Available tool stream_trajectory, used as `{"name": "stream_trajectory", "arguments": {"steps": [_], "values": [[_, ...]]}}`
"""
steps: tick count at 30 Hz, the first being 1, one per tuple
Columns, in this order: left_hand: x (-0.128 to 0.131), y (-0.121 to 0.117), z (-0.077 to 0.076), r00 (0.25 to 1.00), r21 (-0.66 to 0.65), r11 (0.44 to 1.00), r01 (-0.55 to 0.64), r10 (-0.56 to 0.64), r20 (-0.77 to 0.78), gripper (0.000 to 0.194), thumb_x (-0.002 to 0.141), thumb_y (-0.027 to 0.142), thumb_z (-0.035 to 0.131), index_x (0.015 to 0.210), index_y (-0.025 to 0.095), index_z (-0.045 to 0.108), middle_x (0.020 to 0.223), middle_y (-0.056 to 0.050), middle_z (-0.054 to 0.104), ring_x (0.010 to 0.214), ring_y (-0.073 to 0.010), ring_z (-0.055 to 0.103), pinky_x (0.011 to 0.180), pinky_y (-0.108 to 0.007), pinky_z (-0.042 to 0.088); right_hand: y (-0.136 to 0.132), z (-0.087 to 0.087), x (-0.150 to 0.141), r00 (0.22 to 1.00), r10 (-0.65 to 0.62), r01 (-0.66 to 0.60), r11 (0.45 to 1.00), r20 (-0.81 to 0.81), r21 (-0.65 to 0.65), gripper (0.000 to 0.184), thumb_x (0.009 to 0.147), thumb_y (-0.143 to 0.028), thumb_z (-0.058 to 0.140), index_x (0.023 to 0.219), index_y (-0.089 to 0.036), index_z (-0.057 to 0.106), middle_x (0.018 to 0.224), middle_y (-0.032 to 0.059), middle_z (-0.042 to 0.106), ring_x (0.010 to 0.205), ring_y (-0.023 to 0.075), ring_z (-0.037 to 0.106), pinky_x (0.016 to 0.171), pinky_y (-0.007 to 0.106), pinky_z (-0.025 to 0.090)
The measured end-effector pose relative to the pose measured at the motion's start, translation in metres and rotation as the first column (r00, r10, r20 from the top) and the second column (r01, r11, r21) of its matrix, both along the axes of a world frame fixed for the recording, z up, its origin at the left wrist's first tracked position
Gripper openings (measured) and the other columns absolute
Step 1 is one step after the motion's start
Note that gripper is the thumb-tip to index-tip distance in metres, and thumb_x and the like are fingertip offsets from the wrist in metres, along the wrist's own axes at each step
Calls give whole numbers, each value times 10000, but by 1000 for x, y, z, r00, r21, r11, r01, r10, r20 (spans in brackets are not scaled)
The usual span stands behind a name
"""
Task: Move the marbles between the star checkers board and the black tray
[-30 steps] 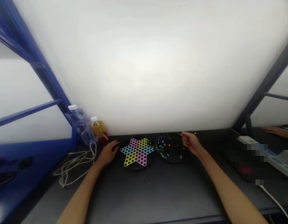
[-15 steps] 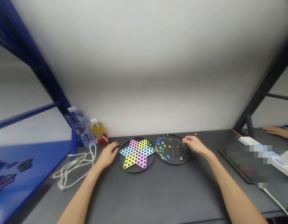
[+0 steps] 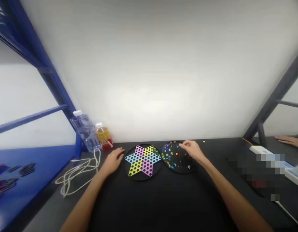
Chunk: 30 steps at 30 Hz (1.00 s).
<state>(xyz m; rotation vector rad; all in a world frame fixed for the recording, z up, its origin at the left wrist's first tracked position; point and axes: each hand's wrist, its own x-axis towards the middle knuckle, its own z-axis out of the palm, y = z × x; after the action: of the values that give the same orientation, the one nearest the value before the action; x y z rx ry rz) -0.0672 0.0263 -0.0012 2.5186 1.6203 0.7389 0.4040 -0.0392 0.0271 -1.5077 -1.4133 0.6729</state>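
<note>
A round board with a star of pink, yellow and blue points (image 3: 141, 160), pitted with dark holes, lies on the dark table. My left hand (image 3: 114, 158) rests on the table at its left edge, fingers stretched out and holding nothing. To the board's right is a round dark tray (image 3: 179, 170) with many small coloured marbles (image 3: 167, 154), mostly along its left side. Over the tray's upper right part, my right hand (image 3: 191, 149) has thumb and fingertips pinched together. Whatever the pinch holds is too small to make out.
At the back left stand a large clear bottle (image 3: 86, 132) and a smaller bottle of yellow liquid (image 3: 103, 134). A looped white cable (image 3: 69, 177) lies in front of them. On the right are a white box (image 3: 260, 149), a blurred-out dark device and another person's hand (image 3: 290, 140).
My right hand has moved left from the tray's right rim to over its upper right part, still pinched. My left hand stays in place. The view has shifted slightly.
</note>
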Motion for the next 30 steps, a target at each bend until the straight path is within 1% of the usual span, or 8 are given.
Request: {"name": "stream_trajectory", "arguments": {"steps": [4,11,16,19,21,23,26,30], "values": [[2,-3,1,1000,-20,1000,-9,8,-17,487,923,460,377,1239,176,615,1363,-110,551,1283,-265,485,1118,-446,337,10,12,-27,881,75,-68,997,467,-32,271,720,-461,690,666,-196,669,634,41,623,626,171,564,589,264,389],[4,-7,2,1000,-28,999,-20,19,-16,486,925,449,367,1237,173,616,1367,-109,548,1296,-266,471,1124,-452,325,24,-1,-40,798,242,-174,969,552,-173,180,681,-355,706,639,-192,642,678,51,649,670,176,586,607,262,394],[4,-7,1,1000,-36,999,-12,12,11,475,913,465,394,1234,197,621,1358,-96,557,1294,-268,473,1131,-452,317,20,5,-34,982,187,-188,963,-21,-191,193,745,-361,553,648,-194,554,499,-19,476,421,98,365,424,223,288],[4,-6,0,1000,-25,1000,-5,6,28,473,909,467,405,1233,198,621,1366,-95,551,1291,-269,476,1125,-454,325,17,13,-32,852,204,-332,923,-482,-197,267,796,-444,449,666,-212,478,474,-56,352,377,85,204,362,216,160],[4,-5,0,1000,-22,1000,-5,5,28,473,911,461,404,1228,187,624,1360,-104,554,1286,-272,480,1116,-453,339,14,15,-34,816,185,-311,939,-548,-146,334,796,-497,470,615,-226,398,475,-64,313,387,81,176,364,216,139],[4,-5,0,1000,-19,1000,-5,5,16,473,915,454,400,1224,177,627,1353,-113,559,1283,-271,483,1112,-446,346,10,13,-40,898,131,-191,976,-419,-104,427,790,-547,515,565,-232,333,458,-71,269,395,80,180,380,219,162],[4,-5,0,1000,-14,1000,0,0,-3,471,920,445,394,1230,173,623,1352,-113,560,1280,-267,487,1115,-445,342,-1,12,-53,989,134,-132,991,67,-31,491,782,-567,571,502,-211,380,441,-45,333,428,97,313,451,236,249],[4,-5,1,1000,-23,1000,1,-1,-11,475,921,441,393,1244,172,615,1368,-118,545,1291,-270,476,1122,-451,330,-22,18,-70,817,188,-182,981,545,-66,389,825,-486,585,567,-195,576,554,33,587,578,162,545,568,265,320]]}}
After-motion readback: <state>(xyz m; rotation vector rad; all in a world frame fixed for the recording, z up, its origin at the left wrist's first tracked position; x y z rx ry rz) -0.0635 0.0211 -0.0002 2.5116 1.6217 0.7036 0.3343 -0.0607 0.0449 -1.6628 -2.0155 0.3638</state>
